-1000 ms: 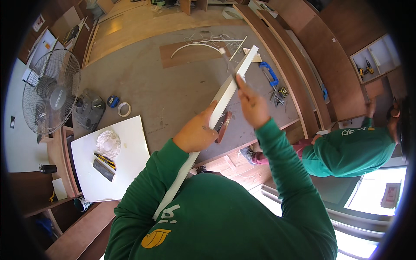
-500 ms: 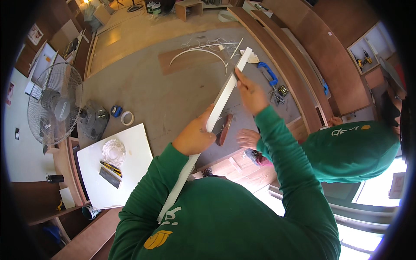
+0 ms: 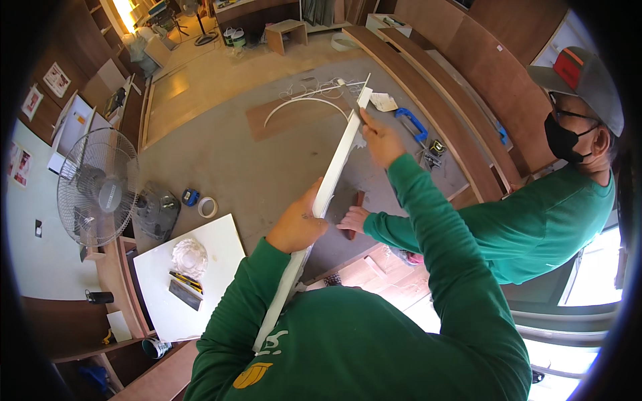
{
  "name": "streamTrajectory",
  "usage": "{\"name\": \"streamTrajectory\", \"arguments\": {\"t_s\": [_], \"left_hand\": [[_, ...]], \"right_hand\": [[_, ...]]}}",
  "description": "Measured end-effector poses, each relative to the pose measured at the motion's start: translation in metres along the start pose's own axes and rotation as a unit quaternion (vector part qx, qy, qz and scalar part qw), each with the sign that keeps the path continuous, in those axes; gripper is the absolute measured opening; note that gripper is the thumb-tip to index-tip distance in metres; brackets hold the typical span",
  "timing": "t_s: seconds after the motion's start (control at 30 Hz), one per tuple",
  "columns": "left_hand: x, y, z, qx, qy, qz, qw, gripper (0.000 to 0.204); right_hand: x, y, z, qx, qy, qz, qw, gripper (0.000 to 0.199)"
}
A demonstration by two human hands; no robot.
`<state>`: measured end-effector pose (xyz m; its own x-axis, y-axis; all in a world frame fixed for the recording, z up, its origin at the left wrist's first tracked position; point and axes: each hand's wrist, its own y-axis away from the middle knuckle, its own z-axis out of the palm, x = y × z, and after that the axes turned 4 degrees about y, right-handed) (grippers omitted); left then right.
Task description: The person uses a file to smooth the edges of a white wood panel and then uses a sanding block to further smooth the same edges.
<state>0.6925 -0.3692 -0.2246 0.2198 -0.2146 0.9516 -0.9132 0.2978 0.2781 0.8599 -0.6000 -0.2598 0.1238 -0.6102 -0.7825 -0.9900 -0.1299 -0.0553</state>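
A long white strip of trim (image 3: pixel 336 155) slants from my chest up over the grey table. My left hand (image 3: pixel 297 224) is closed around its middle, thumb on the near side. Farther up, my right hand (image 3: pixel 382 142) is closed at the strip near its far end; its fingertips are partly hidden, and I cannot tell whether something thin lies between them and the strip. Just right of the strip, a co-worker's hand (image 3: pixel 354 219) rests on a reddish-brown piece (image 3: pixel 358 199) on the table.
A co-worker in green (image 3: pixel 548 220) leans in from the right. On the table are a curved white strip (image 3: pixel 304 101), a blue clamp (image 3: pixel 411 123), a tape measure (image 3: pixel 190 196) and a tape roll (image 3: pixel 208 207). A white board (image 3: pixel 224 267) and a fan (image 3: pixel 97 187) stand left.
My right hand has shifted slightly down the strip. The co-worker's head has come into view, and their hand has moved left onto the reddish-brown piece. My left hand keeps its hold.
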Motion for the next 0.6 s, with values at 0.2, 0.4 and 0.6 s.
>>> {"name": "streamTrajectory", "arguments": {"t_s": [0.2, 0.4, 0.6], "left_hand": [[-0.014, -0.008, -0.004, -0.004, -0.064, 0.072, 0.995, 0.09], [-0.042, -0.115, -0.007, 0.101, -0.168, 0.19, 0.962, 0.092], [0.0, -0.128, -0.006, 0.049, -0.141, 0.048, 0.988, 0.08]], "right_hand": [[0.009, -0.017, -0.002, 0.018, 0.03, -0.039, 0.999, 0.048], [0.025, -0.008, 0.02, 0.035, -0.007, -0.095, 0.995, 0.048], [0.005, 0.087, 0.013, -0.004, -0.031, -0.085, 0.996, 0.049]]}}
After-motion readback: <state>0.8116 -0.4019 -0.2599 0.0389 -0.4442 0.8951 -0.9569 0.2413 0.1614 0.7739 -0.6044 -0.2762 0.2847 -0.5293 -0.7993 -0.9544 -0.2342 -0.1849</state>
